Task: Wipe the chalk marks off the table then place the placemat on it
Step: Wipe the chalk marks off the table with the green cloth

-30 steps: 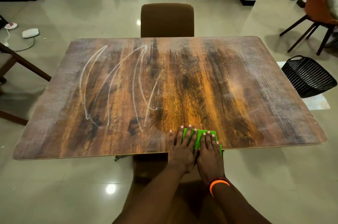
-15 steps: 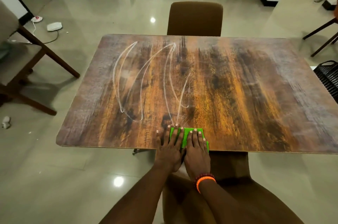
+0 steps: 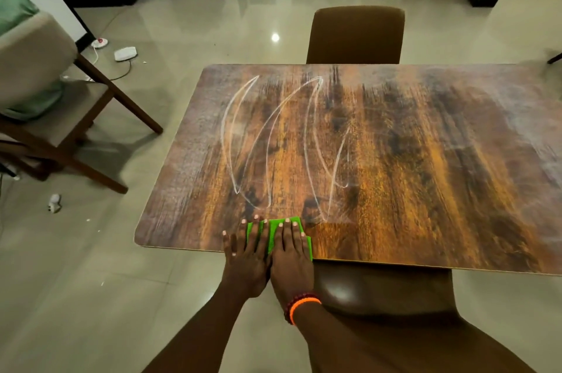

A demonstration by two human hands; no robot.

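Note:
White chalk marks [image 3: 269, 141] arc in long curves across the left half of the wooden table [image 3: 425, 159]. A bright green cloth [image 3: 275, 231] lies at the table's near edge, just below the lower ends of the marks. My left hand [image 3: 248, 257] and my right hand [image 3: 292, 257] lie side by side, flat on the cloth with fingers spread, pressing it onto the wood. An orange band circles my right wrist. No placemat is in view.
A brown chair [image 3: 355, 35] stands at the table's far side. A beige chair [image 3: 39, 92] with a green cloth on it stands off to the left. A brown seat [image 3: 380, 290] sits under the near edge. A white device [image 3: 125, 53] and cables lie on the floor.
Both hands have slid the green cloth leftwards along the near edge, from the table's middle to just under the chalk marks. The view has shifted left with them.

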